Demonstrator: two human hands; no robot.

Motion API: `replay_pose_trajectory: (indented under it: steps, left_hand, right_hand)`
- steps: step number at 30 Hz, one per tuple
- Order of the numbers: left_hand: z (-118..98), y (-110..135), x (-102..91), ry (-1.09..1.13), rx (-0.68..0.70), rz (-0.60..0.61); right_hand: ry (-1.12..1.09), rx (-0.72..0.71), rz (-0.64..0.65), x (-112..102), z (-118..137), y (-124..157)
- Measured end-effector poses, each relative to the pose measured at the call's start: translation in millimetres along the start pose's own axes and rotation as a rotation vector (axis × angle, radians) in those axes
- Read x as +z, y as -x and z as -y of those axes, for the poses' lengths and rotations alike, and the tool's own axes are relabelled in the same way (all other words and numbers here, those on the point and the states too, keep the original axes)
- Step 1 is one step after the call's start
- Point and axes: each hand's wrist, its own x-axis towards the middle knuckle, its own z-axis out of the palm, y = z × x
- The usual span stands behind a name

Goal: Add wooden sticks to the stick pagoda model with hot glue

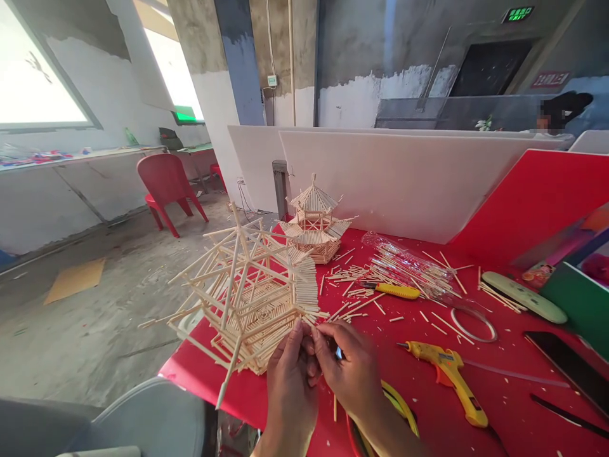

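My left hand (291,374) is closed, with thumb and fingertips pinched at the near right edge of an open-framed pavilion model (240,324) built from thin wooden sticks. Right beside it, my right hand (349,358) is closed too, its thumb and forefinger meeting the left fingertips. Between the two pinches a short wooden stick (310,318) shows in part; my fingers cover most of it. The model leans over the table's left edge, its roof beams bare except for a slatted panel (305,282) on the right side.
Behind stands a finished stick pavilion (314,222). On the red table (380,387) lie loose sticks (349,274), a bagged bundle (409,263), a yellow utility knife (394,291), a yellow glue gun (447,374) and a phone (571,365). A person (556,117) is beyond the white board (371,184).
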Motion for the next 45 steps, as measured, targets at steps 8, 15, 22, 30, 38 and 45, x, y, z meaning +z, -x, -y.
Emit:
replay_pose_trajectory:
  steps: [8, 15, 22, 30, 38, 45]
  left_hand:
    - [3.9, -1.7, -2.8, 0.023, 0.008, -0.013]
    - [6.7, -6.3, -2.8, 0.067, -0.040, -0.023]
    - [7.3, -7.7, -1.8, 0.075, -0.025, -0.005]
    - [4.7, -6.4, 1.2, 0.153, -0.140, -0.052]
    - [4.2, -8.1, 1.5, 0.166, -0.158, -0.034]
    - [4.4, -9.7, 1.3, 0.166, -0.160, -0.036]
  right_hand:
    - [0.052, -0.014, 0.011, 6.6, -3.9, 3.3]
    - [0.072, -0.026, 0.001, 7.4, -3.6, 2.2]
    - [0.062, -0.023, 0.021, 6.4, -4.3, 1.5]
    - [0.073, -0.027, 0.012, 6.6, -4.8, 0.4]
    - [0.080, -0.045, 0.006, 5.6, -5.5, -0.6]
    - [0.075, -0.061, -0.009, 4.2, -7.0, 0.2]
